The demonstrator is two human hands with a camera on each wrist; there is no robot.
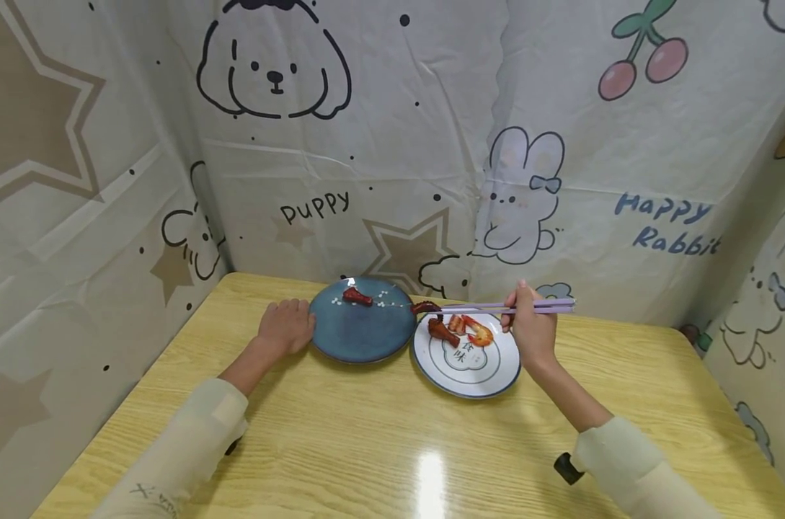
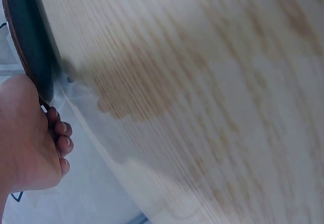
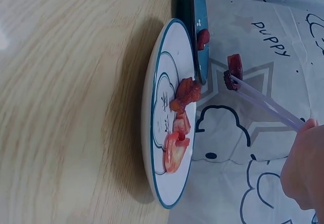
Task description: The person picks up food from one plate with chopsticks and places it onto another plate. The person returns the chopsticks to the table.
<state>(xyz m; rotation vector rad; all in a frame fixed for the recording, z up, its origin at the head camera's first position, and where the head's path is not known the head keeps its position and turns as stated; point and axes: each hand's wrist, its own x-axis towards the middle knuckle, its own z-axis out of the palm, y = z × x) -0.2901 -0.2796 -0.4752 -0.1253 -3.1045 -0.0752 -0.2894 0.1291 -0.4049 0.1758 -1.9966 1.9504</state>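
The right hand (image 1: 535,328), by the right edge of the white plate (image 1: 489,375), grips chopsticks (image 1: 483,308) whose tips pinch a dark red food piece (image 3: 233,72) in the air near that plate's far left edge. On the white plate lie a brown drumstick (image 1: 442,332), a meat chunk (image 1: 457,324) and a shrimp (image 1: 479,332). Just left of it, the blue plate (image 1: 360,339) bears a red drumstick (image 1: 357,296); the left hand (image 1: 286,326) grips its side farthest from the white plate.
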